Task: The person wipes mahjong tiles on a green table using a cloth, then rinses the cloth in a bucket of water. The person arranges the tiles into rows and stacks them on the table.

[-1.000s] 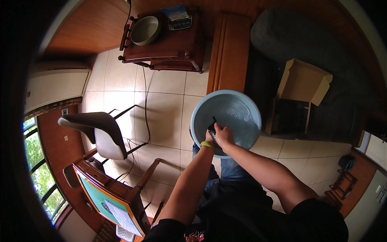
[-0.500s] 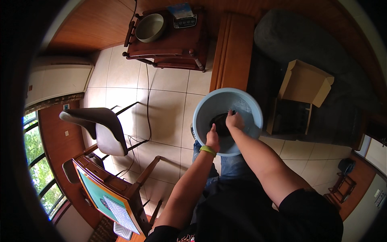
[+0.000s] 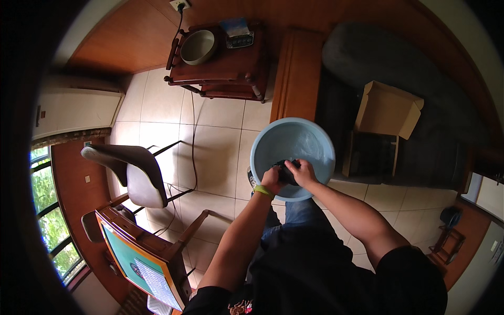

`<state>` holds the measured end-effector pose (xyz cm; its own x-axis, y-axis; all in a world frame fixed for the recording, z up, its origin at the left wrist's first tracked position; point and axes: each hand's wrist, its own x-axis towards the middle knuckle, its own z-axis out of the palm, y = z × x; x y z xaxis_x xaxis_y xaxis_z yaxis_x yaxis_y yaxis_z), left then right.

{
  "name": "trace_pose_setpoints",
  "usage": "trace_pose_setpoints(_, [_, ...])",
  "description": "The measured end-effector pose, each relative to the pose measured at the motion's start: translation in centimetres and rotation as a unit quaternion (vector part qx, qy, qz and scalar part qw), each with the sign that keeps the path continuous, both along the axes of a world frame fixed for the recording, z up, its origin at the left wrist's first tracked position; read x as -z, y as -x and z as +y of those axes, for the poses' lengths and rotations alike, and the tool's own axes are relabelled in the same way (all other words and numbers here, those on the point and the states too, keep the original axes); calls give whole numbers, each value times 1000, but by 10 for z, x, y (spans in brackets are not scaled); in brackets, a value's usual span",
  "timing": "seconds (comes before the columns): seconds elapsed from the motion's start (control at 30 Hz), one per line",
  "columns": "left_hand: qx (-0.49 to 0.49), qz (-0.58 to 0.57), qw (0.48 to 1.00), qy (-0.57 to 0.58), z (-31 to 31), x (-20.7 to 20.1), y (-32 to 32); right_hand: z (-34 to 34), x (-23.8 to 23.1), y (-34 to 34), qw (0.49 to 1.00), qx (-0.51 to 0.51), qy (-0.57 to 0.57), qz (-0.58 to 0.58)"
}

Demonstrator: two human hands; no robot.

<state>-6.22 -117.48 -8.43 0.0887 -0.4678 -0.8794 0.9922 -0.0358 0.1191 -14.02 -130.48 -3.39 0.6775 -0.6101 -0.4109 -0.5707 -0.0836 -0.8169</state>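
Note:
A light blue round basin (image 3: 310,137) is in front of my legs, and both my hands are inside its near side. Between them is a bunched black item (image 3: 285,175), probably cloth; its exact kind does not show. My left hand (image 3: 271,180), with a yellow-green band at the wrist, closes on its left part. From the right, my right hand (image 3: 303,174) grips the same item with the thumb on top. Shiny, wet-looking streaks show on the basin's inner right side.
A brown wooden bench arm (image 3: 296,76) lies just beyond the basin. To the right, an open cardboard box (image 3: 389,111) rests on a dark seat. A grey bowl (image 3: 198,47) stands on a reddish trolley (image 3: 226,68). At left are a chair (image 3: 143,181), a table (image 3: 142,257) and a floor cord (image 3: 194,142).
Both hands have drawn toward me and closer together within the basin, and the black item is now gathered smaller between them. The view has shifted slightly.

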Motion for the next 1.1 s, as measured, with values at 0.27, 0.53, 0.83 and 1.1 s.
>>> trace_pose_setpoints(0.27, [-132, 61, 968, 204, -7, -61, -7, 16, 27, -1, 951, 267, -28, 156])
trace_pose_setpoints(0.53, [-17, -127, 989, -73, -9, -65, 0, 29, -42, -10, 943, 211, -256, -17])
trace_pose_setpoints(0.83, [48, -168, 984, -43, -14, -37, -1, 21, -34, -19, 919, 97, -382, 10])
trace_pose_setpoints(1.1, [86, -119, 986, 84, -8, -65, 2, 2, -43, -24, 851, 109, -513, -32])
